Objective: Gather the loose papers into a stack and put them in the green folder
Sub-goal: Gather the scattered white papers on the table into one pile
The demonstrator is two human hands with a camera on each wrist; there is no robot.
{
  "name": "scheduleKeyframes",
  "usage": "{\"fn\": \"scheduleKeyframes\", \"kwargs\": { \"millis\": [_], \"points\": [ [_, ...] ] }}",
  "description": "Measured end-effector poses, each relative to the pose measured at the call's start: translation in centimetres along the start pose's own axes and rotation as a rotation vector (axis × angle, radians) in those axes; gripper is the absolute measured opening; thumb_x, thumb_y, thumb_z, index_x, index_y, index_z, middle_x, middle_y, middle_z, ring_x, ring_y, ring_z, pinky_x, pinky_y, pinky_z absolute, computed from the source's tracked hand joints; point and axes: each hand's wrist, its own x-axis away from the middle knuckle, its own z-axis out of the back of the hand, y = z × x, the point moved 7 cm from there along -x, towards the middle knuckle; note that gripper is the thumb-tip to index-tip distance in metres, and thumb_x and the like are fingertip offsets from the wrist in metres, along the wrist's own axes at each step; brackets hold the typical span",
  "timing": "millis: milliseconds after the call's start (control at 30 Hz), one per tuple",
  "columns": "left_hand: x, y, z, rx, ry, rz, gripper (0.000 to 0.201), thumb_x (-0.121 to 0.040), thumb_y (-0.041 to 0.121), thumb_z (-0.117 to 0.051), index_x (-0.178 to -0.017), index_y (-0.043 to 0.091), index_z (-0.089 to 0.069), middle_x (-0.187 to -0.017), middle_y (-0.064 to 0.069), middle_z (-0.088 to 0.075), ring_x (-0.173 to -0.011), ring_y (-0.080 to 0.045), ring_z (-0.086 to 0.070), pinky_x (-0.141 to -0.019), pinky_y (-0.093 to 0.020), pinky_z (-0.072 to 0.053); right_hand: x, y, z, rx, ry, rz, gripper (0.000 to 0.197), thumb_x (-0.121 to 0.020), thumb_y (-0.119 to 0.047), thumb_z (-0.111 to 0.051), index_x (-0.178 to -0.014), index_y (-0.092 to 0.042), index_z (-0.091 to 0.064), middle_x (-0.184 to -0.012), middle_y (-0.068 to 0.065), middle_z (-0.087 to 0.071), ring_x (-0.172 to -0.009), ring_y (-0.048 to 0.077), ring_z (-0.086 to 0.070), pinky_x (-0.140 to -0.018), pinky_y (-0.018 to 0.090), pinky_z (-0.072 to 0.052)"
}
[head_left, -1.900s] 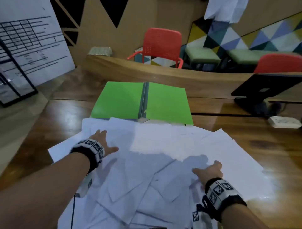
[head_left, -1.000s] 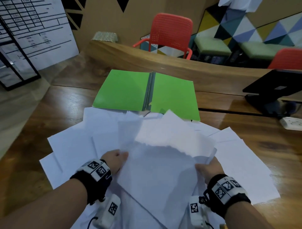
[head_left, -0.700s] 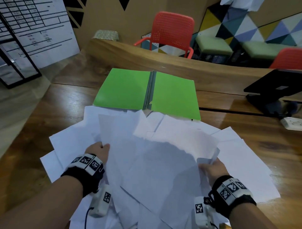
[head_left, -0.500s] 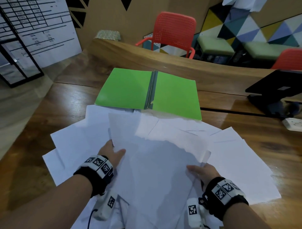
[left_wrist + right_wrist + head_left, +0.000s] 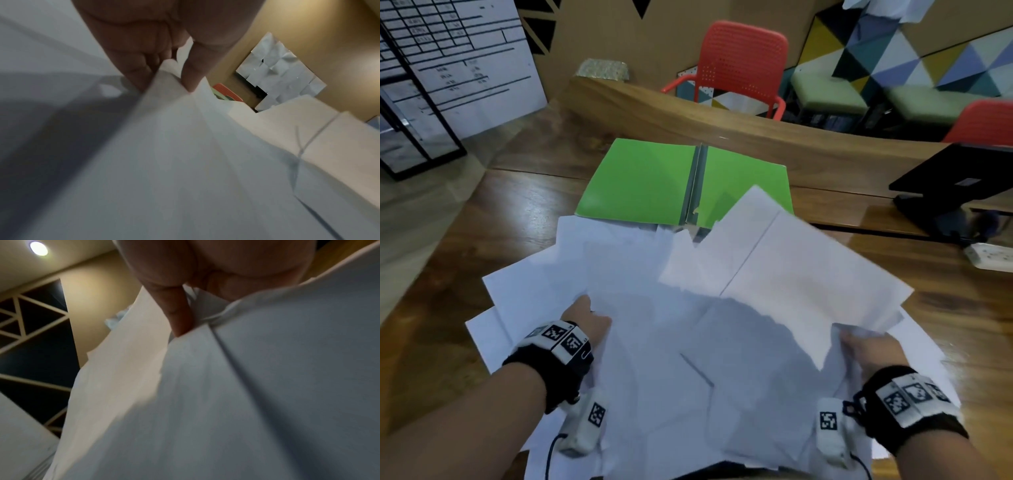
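Observation:
Many white loose papers (image 5: 688,325) lie in an untidy heap on the wooden table, overlapping at all angles. My left hand (image 5: 585,320) pinches the left side of a raised bunch of sheets (image 5: 174,146) between thumb and fingers. My right hand (image 5: 866,349) grips the right side of the same bunch (image 5: 246,386), and its far corner stands lifted over the green folder (image 5: 640,181). The folder lies open and flat behind the heap, its right half partly covered by the lifted sheets.
A black laptop stand (image 5: 948,185) and a white power strip (image 5: 993,255) sit at the right. A raised wooden ledge (image 5: 722,116) runs behind the folder, with red chairs (image 5: 739,65) beyond. Bare table (image 5: 493,222) shows at the left.
Both hands drew sheets inward from the spread heap and took hold of a bunch. Since half a second ago the right side of the bunch has risen and now overlaps the folder.

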Motion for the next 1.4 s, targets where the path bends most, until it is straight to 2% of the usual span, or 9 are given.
{"fn": "scheduleKeyframes", "kwargs": {
  "millis": [67, 333, 433, 533, 700, 900, 1000, 1167, 1400],
  "points": [
    [-0.1, 0.1, 0.3, 0.025, 0.011, 0.000, 0.014, -0.079, 0.013, -0.048, -0.083, 0.007, -0.036, -0.082, -0.011, -0.044, -0.081, -0.026, -0.044, -0.071, -0.030, -0.032, -0.3, -1.1, 2.3, -0.101, 0.048, -0.008, 0.021, -0.086, -0.014, -0.062, -0.068, -0.012, -0.051, -0.107, 0.020, -0.059, -0.089, 0.023, -0.051, -0.080, 0.036, -0.041],
    [0.2, 1.5, -1.5, 0.252, -0.147, -0.084, 0.053, -0.054, 0.017, -0.070, -0.103, 0.015, -0.051, -0.095, -0.012, -0.064, -0.089, -0.029, -0.062, -0.081, -0.036, -0.050, 2.1, -9.6, 6.9, -0.514, 0.115, 0.194, 0.024, -0.089, -0.020, -0.058, -0.071, -0.023, -0.044, -0.077, -0.005, -0.049, -0.067, 0.009, -0.049, -0.081, 0.032, -0.043],
    [-0.5, 0.8, -1.7, 0.343, -0.170, -0.035, 0.016, -0.070, 0.006, -0.069, -0.084, 0.008, -0.063, -0.097, -0.021, -0.068, -0.092, -0.037, -0.064, -0.088, -0.046, -0.051, 2.4, -9.6, 4.1, -0.288, 0.104, 0.174, 0.031, -0.086, -0.021, -0.062, -0.060, -0.010, -0.048, -0.063, 0.009, -0.051, -0.054, 0.020, -0.046, -0.056, 0.025, -0.043],
    [-1.0, -0.2, -2.3, 0.555, -0.207, 0.050, 0.037, -0.073, 0.008, -0.063, -0.108, -0.003, -0.060, -0.097, -0.023, -0.064, -0.090, -0.036, -0.060, -0.090, -0.055, -0.047, 2.6, -7.4, -0.7, -0.147, -0.044, 0.132, 0.025, -0.074, -0.013, -0.067, -0.056, -0.001, -0.054, -0.039, 0.005, -0.056, -0.063, 0.025, -0.054, -0.045, 0.022, -0.041],
    [-0.3, 0.1, -3.1, 0.733, -0.328, 0.119, 0.050, -0.087, 0.046, -0.051, -0.110, 0.003, -0.059, -0.098, -0.014, -0.068, -0.103, -0.036, -0.061, -0.097, -0.047, -0.045, 2.5, -2.9, -7.0, 0.013, -0.196, 0.066, 0.032, -0.078, -0.004, -0.066, -0.107, 0.007, -0.060, -0.103, 0.022, -0.066, -0.097, 0.037, -0.062, -0.079, 0.040, -0.049],
    [-0.2, 1.5, -2.9, 0.225, -0.216, -0.092, 0.057, -0.087, 0.025, -0.060, -0.132, 0.000, -0.037, -0.126, -0.011, -0.051, -0.120, -0.031, -0.049, -0.087, -0.027, -0.037, 3.3, -2.7, -10.1, 0.069, -0.198, 0.015, 0.046, -0.082, -0.010, -0.062, -0.124, -0.003, -0.044, -0.117, 0.017, -0.056, -0.109, 0.035, -0.056, -0.083, 0.033, -0.044],
    [-0.1, 1.7, -3.8, 0.341, -0.285, -0.094, 0.070, -0.063, 0.027, -0.068, -0.125, 0.005, -0.044, -0.121, -0.012, -0.057, -0.103, -0.031, -0.057, -0.086, -0.034, -0.043, 4.1, -3.5, -11.9, 0.168, -0.299, 0.069, 0.037, -0.082, -0.003, -0.051, -0.119, -0.003, -0.050, -0.116, 0.016, -0.058, -0.108, 0.033, -0.057, -0.083, 0.029, -0.043],
    [-0.6, 0.9, -2.9, 0.259, -0.335, -0.067, 0.082, -0.046, 0.032, -0.073, -0.121, 0.004, -0.053, -0.115, -0.015, -0.063, -0.105, -0.032, -0.059, -0.092, -0.038, -0.045, 2.7, -2.5, -11.9, 0.174, -0.436, 0.064, 0.026, -0.070, 0.005, -0.049, -0.089, -0.007, -0.062, -0.097, 0.024, -0.067, -0.091, 0.041, -0.064, -0.081, 0.057, -0.054],
    [-0.9, 0.2, -3.3, 0.300, -0.333, -0.005, 0.061, -0.076, 0.019, -0.071, -0.130, 0.005, -0.046, -0.129, -0.023, -0.055, -0.118, -0.038, -0.054, -0.103, -0.051, -0.041, 1.7, -2.8, -10.8, 0.218, -0.409, 0.047, 0.017, -0.074, 0.007, -0.051, -0.079, -0.007, -0.059, -0.085, 0.020, -0.064, -0.087, 0.037, -0.062, -0.087, 0.051, -0.053]
  ]
}}
